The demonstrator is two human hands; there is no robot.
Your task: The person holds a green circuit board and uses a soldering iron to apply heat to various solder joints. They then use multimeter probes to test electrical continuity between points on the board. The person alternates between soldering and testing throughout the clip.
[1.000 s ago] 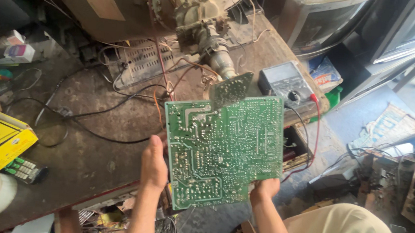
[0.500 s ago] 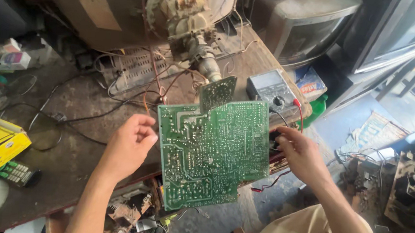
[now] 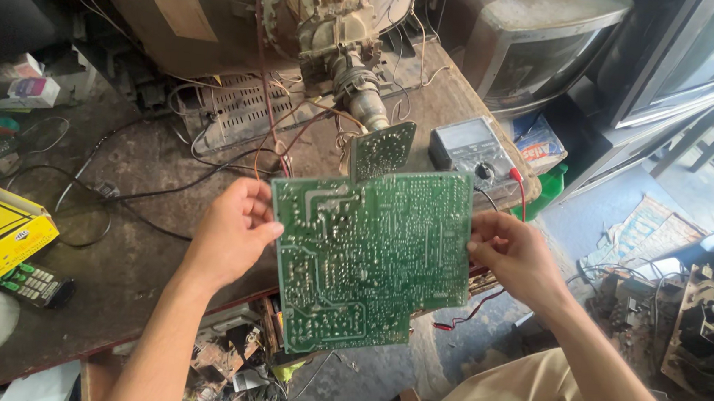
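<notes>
The large green circuit board (image 3: 369,257) is lifted clear of the desk (image 3: 156,168), solder side up, near the middle of the view. The left hand (image 3: 232,229) grips its left edge with fingers curled over it; the right hand (image 3: 510,255) pinches the right edge. A smaller board (image 3: 382,150) stands at its far edge, with wires running back to the tube neck (image 3: 357,86). The board seems to be out for checking; the meter (image 3: 473,146) just beyond lies untouched, and nothing is yet probed or soldered.
</notes>
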